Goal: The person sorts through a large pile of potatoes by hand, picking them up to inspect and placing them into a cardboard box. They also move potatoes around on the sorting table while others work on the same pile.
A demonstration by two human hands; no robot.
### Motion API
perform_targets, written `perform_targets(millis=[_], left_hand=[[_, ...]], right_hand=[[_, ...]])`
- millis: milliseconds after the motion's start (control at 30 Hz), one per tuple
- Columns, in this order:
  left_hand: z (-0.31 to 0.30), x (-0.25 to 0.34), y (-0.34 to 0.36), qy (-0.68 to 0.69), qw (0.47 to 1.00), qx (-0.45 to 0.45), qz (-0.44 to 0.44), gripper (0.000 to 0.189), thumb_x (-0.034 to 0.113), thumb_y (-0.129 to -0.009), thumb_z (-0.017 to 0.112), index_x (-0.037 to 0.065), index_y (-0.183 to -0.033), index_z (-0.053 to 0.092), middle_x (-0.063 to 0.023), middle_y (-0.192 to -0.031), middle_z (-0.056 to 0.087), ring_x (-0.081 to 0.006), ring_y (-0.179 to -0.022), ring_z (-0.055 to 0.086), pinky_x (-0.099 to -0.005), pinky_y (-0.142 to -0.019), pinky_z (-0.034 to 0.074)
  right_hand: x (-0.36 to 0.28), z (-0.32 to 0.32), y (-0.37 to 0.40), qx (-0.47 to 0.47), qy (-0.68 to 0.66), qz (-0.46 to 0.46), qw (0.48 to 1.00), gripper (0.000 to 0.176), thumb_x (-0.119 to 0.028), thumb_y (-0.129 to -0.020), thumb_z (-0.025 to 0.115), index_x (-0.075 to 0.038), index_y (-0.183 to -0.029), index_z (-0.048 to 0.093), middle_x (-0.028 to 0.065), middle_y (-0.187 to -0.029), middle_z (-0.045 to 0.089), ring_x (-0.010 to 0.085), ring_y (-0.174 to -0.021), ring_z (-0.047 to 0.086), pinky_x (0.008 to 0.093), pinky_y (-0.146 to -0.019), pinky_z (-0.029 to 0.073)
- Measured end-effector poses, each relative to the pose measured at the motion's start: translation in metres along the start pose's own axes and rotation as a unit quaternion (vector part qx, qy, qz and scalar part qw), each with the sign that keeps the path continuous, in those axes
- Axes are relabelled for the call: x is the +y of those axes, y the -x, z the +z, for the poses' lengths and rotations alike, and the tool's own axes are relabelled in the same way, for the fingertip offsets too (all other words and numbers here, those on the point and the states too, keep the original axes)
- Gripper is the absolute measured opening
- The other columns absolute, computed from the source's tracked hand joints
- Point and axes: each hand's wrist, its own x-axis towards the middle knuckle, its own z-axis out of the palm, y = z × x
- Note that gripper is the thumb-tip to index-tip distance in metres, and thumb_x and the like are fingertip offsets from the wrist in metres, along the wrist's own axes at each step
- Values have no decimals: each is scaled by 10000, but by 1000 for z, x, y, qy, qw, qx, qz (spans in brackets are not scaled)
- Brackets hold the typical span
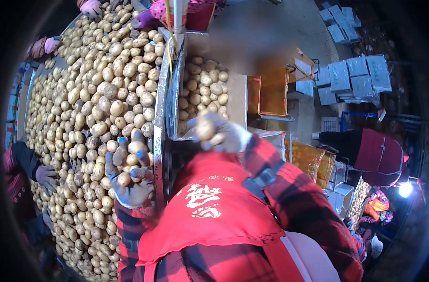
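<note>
Left hand is down on the sorting table, gloved, blue fingertips curled up and clamped round a clutch of small potatoes, three or four of them packed between fingers and palm, right at the table's near edge by the metal rail. All around that hand lies the big heap of loose potatoes, running the whole length of the table. Over to the right hand, also gloved: it's up off the table, across the rail, fingers closed on a single potato, held just above the near end of the box. The picture blurs here, so how many fingers wrap the potato I can't quite make out, but the grip looks tight. The box sits just beside the rail and is already well filled with potatoes. Red apron and plaid sleeves fill the foreground. At the far left a co-worker's grey glove rests on the heap, and pink gloves work the far end of the table. To the right, orange bags lie beyond the box, pale cartons are stacked further back, and another person in red and black bends low.
</note>
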Motion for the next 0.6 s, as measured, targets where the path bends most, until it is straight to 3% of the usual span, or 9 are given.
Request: perform_targets(millis=[67, 100, 200, 267, 367, 467, 500, 567, 600], left_hand=[[2, -15, -14, -49, 999, 12, -16, 519, 402, -1117, 485, 142, -1566, 510, -106, -1714, 310, -307, -1351, 520, -311, -917, 559], [0, -19, -17, -55, 998, 20, -17, 519, 418, -1111, 495, 144, -1550, 531, -104, -1689, 348, -308, -1339, 528, -319, -905, 562], [-5, -30, -25, -69, 996, 44, -19, 520, 451, -1093, 526, 149, -1514, 573, -104, -1625, 441, -315, -1307, 549, -334, -869, 570], [-3, -37, -25, -62, 995, 75, -10, 519, 451, -1083, 546, 151, -1505, 573, -112, -1596, 470, -329, -1290, 559, -336, -841, 574], [11, -51, -40, -63, 992, 104, -37, 549, 451, -1076, 562, 150, -1534, 526, -119, -1542, 521, -327, -1239, 597, -315, -818, 569], [-6, -55, -56, -169, 970, 161, -68, 632, 502, -1060, 583, 116, -1552, 487, -117, -1465, 573, -213, -1143, 634, -249, -745, 580], [-35, -51, -68, -193, 971, 101, -97, 645, 509, -1057, 587, 108, -1551, 483, -121, -1432, 597, -230, -1133, 650, -261, -750, 592], [-32, -62, -103, -203, 959, 168, -103, 639, 509, -1052, 600, 99, -1531, 496, -130, -1365, 639, -274, -1137, 674, -293, -761, 618], [-8, -80, -127, -182, 936, 290, -83, 619, 500, -1050, 609, 100, -1512, 513, -135, -1332, 657, -300, -1151, 684, -314, -766, 632]], right_hand=[[-23, -32, 41, 97, -120, -4, 988, 516, -517, -1040, 617, -110, -1356, 580, 54, -1024, 694, 70, -600, 577, 204, -427, 408], [-19, -58, 57, 149, -108, -94, 978, 537, -547, -1026, 626, -119, -1349, 592, 46, -1020, 696, 57, -585, 559, 208, -433, 396], [-44, -108, 87, 154, -163, -177, 958, 691, -657, -1019, 572, -69, -1383, 578, 76, -1048, 685, 94, -671, 588, 214, -453, 385], [-51, -163, 90, 151, -226, -191, 943, 754, -692, -1009, 553, -56, -1413, 559, 92, -1071, 677, 126, -740, 609, 219, -460, 403], [-44, -203, 87, 305, -170, -129, 928, 754, -728, -1003, 523, -104, -1425, 506, 67, -1002, 643, 121, -712, 594, 200, -459, 389], [-51, -140, 73, 119, -169, -95, 974, 605, -609, -1046, 551, -124, -1407, 557, 46, -1031, 658, 112, -728, 608, 205, -487, 414], [-46, -132, 57, 97, -157, -84, 979, 610, -575, -1054, 563, -113, -1450, 538, 65, -1102, 678, 147, -820, 649, 233, -516, 438], [-42, -115, 21, 62, -114, -70, 989, 602, -521, -1070, 569, -90, -1487, 521, 70, -1196, 701, 182, -922, 689, 279, -634, 496], [-50, -95, 8, 77, -86, -77, 990, 580, -503, -1080, 556, -81, -1477, 540, 54, -1221, 700, 176, -941, 691, 280, -704, 513]])
